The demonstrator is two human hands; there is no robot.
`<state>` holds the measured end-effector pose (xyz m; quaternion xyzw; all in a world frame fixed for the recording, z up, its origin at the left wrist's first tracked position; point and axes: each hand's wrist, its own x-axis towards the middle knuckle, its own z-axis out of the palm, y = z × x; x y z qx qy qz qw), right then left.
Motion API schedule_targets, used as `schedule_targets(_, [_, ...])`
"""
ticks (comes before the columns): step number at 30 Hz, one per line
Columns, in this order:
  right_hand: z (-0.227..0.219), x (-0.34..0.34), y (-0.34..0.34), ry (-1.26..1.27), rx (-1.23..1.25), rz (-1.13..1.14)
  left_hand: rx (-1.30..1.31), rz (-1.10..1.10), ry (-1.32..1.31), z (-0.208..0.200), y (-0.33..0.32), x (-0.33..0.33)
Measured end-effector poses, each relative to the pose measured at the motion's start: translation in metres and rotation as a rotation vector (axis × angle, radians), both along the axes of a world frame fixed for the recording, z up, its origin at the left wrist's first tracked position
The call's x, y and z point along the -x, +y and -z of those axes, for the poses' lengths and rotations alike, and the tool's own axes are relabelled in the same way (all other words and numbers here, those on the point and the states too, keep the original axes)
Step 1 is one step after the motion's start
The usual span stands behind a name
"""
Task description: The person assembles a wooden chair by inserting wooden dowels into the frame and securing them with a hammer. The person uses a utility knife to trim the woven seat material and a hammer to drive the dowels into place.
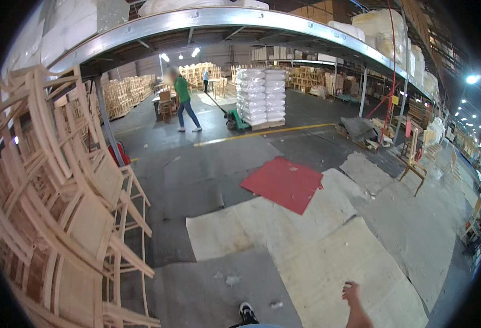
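My right hand hangs at the lower right, above a cream floor sheet. Its fingers are loosely bent and a little apart, with nothing visible in them. Out of view is my left hand. One dark shoe of mine shows at the bottom edge, on a grey sheet. Stacked unfinished wooden chairs fill the left side, well away from my right hand. A red sheet lies flat on the floor ahead.
A person in a green top pulls a green pallet truck by its handle, with stacked white sacks on a pallet. Metal posts hold up a loaded overhead rack. One chair stands to the right.
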<state>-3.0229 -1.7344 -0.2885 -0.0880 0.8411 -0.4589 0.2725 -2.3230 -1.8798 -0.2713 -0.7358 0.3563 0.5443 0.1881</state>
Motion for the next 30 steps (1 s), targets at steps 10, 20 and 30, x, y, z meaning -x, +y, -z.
schedule_targets(10, [0.085, -0.034, -0.27, -0.579, -0.43, -0.24, 0.695, 0.312, 0.379, -0.006, -0.533, 0.329])
schedule_targets(20, [0.107, 0.218, -0.679, -0.438, -0.389, -0.214, 0.582, 0.359, 0.428, 0.009, -0.851, 0.462])
schedule_targets(30, [0.055, 0.454, -1.221, 0.087, 0.048, -0.249, -0.084, -0.14, -0.018, 0.074, -1.098, 0.466])
